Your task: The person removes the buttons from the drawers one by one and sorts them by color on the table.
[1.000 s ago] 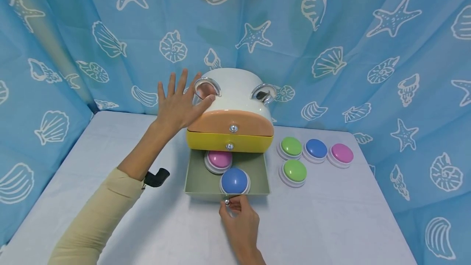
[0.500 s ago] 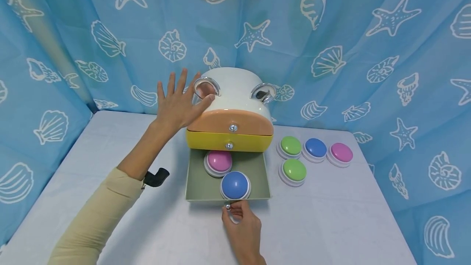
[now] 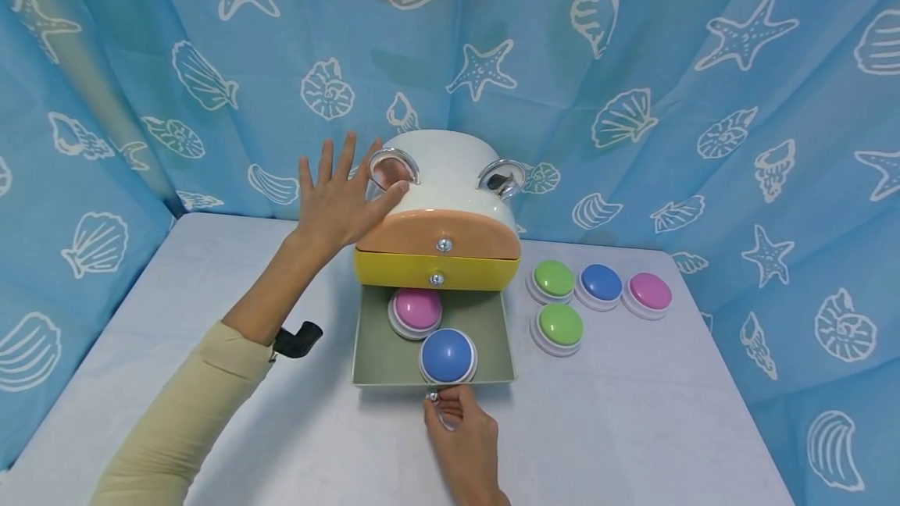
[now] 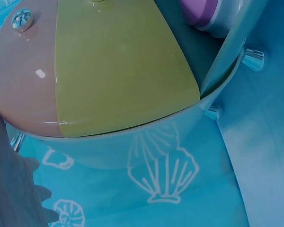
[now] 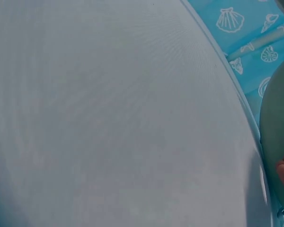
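Observation:
A small rounded white cabinet (image 3: 450, 158) with an orange top drawer (image 3: 436, 231), a yellow middle drawer (image 3: 401, 269) and a green bottom drawer (image 3: 373, 361) stands mid-table in the head view. Fingers spread, my left hand (image 3: 337, 205) rests against the cabinet's upper left side, beside a chrome handle (image 3: 395, 153). The green drawer is pulled out and holds a pink push-button light (image 3: 419, 308) and a blue push-button light (image 3: 448, 355). At its front, my right hand (image 3: 464, 428) pinches the small silver knob (image 3: 432, 396) between thumb and forefinger.
Right of the cabinet on the white table (image 3: 633, 412) lie two green round buttons (image 3: 554, 278), a blue one (image 3: 601, 282) and a pink one (image 3: 650, 290). A blue seashell-print curtain (image 3: 281, 61) encloses the back and sides. A black strap piece (image 3: 298, 340) hangs at my left wrist.
Pulled by its knob, the green drawer has come a little farther toward me, mostly in the first half second. My left hand keeps its place on the cabinet.

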`<move>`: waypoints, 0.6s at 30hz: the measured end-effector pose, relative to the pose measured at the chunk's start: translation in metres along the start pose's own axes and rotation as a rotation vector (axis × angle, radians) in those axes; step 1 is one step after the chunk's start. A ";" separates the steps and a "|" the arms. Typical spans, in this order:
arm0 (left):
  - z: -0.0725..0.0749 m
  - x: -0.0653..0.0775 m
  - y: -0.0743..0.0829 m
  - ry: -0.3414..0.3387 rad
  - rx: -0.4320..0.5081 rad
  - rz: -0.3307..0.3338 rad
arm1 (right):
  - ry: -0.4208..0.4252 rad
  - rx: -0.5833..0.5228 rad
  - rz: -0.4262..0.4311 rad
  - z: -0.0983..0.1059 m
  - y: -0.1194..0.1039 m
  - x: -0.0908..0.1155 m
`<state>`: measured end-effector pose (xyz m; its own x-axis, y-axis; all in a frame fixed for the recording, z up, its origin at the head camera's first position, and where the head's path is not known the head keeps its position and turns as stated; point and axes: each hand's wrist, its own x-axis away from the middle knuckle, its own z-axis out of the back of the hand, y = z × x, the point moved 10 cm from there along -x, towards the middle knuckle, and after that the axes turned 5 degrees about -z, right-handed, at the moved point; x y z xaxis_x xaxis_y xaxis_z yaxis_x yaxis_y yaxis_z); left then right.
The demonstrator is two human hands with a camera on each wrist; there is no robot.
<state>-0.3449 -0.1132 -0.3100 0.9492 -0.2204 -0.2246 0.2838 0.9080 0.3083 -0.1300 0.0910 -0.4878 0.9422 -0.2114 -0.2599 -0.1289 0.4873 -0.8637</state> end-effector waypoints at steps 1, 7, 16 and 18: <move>0.000 0.000 0.000 0.000 0.001 0.000 | -0.014 -0.003 -0.004 0.000 0.000 0.000; 0.000 -0.001 0.000 0.000 0.001 0.001 | -0.166 0.010 -0.043 -0.003 0.002 -0.004; -0.001 0.000 0.000 0.005 -0.001 0.000 | -0.406 0.041 -0.037 0.006 -0.009 -0.013; -0.001 0.000 0.000 0.002 -0.005 0.000 | -0.420 0.024 -0.025 0.010 -0.014 -0.016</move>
<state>-0.3453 -0.1131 -0.3107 0.9489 -0.2193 -0.2268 0.2829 0.9097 0.3041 -0.1403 0.0966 -0.4674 0.9897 0.1381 -0.0364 -0.1022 0.5068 -0.8560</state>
